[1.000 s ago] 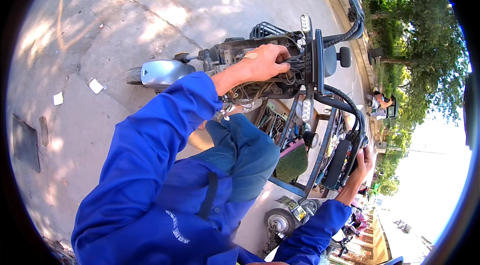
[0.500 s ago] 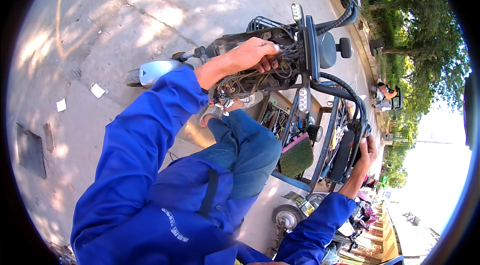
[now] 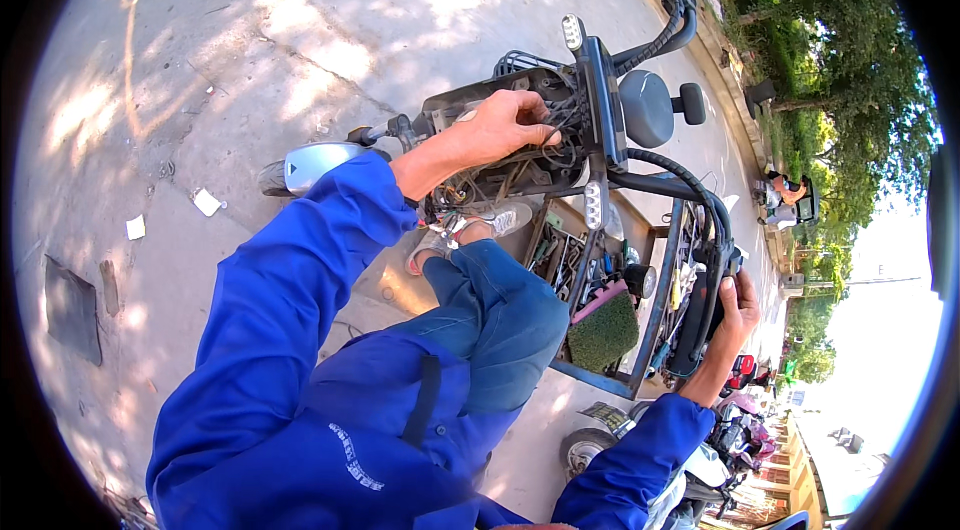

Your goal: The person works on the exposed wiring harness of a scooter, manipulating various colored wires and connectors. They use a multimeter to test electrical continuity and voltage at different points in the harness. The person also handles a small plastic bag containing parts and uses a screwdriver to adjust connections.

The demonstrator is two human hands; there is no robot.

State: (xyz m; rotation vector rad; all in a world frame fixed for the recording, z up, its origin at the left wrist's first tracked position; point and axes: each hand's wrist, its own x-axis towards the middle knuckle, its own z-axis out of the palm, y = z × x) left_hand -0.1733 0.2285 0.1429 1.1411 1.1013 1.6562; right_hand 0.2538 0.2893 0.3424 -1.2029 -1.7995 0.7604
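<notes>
The electric scooter's front stands uncovered, with dark cables and wires [image 3: 566, 120] bunched behind the dark dash panel [image 3: 603, 100]. Into this bunch reaches my left hand [image 3: 505, 127], thumb and fingers closed on the wires; part of what the fingertips hold is hidden. My right hand [image 3: 738, 310] is curled at the end of the black handlebar [image 3: 722, 220], by its grip. More loose wires [image 3: 450, 195] hang below my left wrist. The scooter's silver-blue front fender [image 3: 322, 167] lies left of that hand.
A metal-framed tool cart [image 3: 600, 382] holding wrenches and other hand tools stands beside my knee, with a green mat [image 3: 603, 332] on it. The scooter's blue-grey seat [image 3: 645, 108] is beyond the dash. Parked vehicles [image 3: 735, 430] and a loose wheel [image 3: 585, 452] sit lower right.
The view has shifted slightly. My left fingers have moved a little among the wires, thumb and fingertips now closer together. My right hand stays at the handlebar end.
</notes>
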